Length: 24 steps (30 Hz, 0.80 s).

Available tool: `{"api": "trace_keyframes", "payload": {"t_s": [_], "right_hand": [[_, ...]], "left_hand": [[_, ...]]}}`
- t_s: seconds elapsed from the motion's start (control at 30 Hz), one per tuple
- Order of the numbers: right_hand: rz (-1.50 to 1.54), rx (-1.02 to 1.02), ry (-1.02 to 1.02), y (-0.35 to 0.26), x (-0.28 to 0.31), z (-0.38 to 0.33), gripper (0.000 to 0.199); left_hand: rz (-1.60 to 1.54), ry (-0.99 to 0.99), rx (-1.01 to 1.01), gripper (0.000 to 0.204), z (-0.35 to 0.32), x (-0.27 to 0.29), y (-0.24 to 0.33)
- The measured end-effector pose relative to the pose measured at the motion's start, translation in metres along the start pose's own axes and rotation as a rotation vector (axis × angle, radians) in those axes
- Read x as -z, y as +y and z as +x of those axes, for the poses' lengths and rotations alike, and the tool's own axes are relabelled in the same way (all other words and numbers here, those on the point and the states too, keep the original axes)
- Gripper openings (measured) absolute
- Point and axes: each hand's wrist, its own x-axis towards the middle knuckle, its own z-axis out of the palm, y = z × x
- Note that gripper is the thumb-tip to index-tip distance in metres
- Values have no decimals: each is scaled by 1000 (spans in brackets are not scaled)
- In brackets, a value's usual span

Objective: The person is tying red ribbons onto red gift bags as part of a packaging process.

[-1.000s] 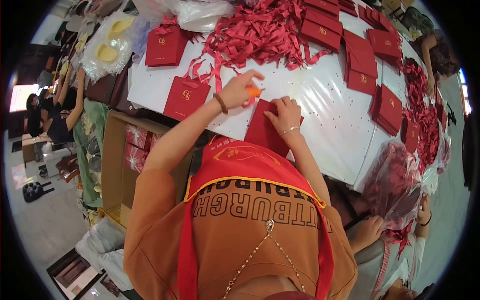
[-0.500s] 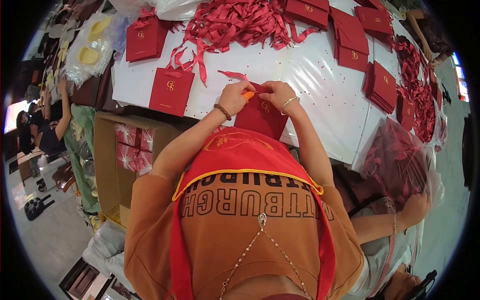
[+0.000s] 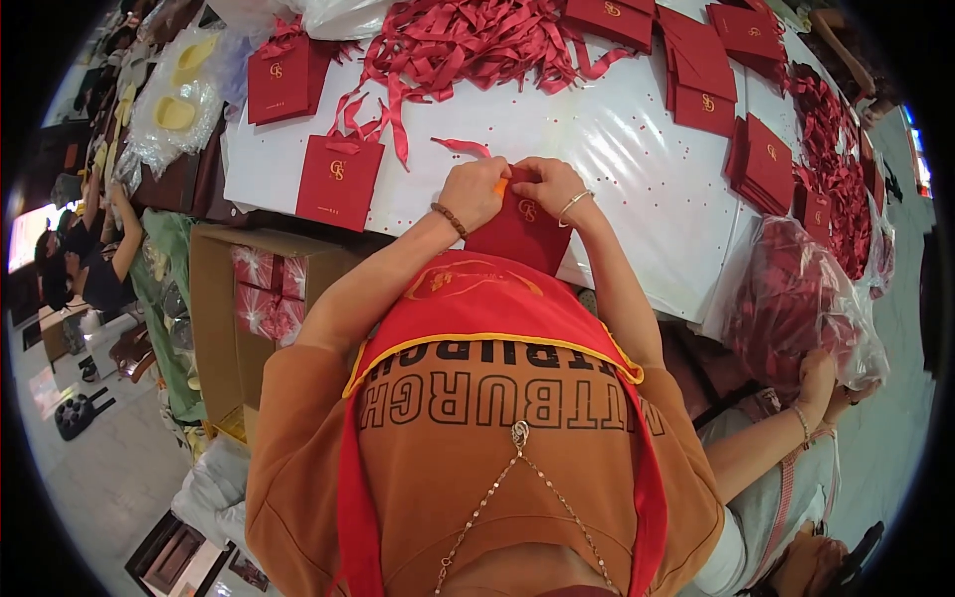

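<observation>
A dark red paper gift bag (image 3: 517, 239) with a gold emblem lies at the table's near edge, its lower part hidden behind my apron. My left hand (image 3: 476, 195) is closed around a small orange tool (image 3: 501, 186) at the bag's top edge; the tool's tip is hidden. With fingers closed, my right hand (image 3: 553, 187) pinches the same top edge, close beside the left. A loose red ribbon end (image 3: 461, 146) sticks out beyond the bag. Farther off, a large heap of red ribbons (image 3: 477, 45) is spread on the white tabletop (image 3: 647, 229).
One red bag with ribbon (image 3: 339, 184) lies to the left. Stacks of red bags (image 3: 761, 164) sit at the right, near more ribbons (image 3: 834, 159). A cardboard box (image 3: 214, 318) holds wrapped red packets. At right, another person's hands (image 3: 821, 378) hold a clear plastic sack (image 3: 796, 308).
My left hand has turned slightly, and less of the orange tool shows. The other person has lifted the plastic sack, and a second hand now shows on it.
</observation>
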Motion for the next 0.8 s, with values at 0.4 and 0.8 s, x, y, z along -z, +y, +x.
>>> {"api": "trace_keyframes", "payload": {"t_s": [0.4, 0.8], "right_hand": [[41, 8, 19, -8, -3, -4, 25], [250, 101, 29, -1, -6, -8, 23]], "left_hand": [[515, -185, -280, 12, 10, 2, 24], [131, -242, 54, 24, 23, 11, 9]]}}
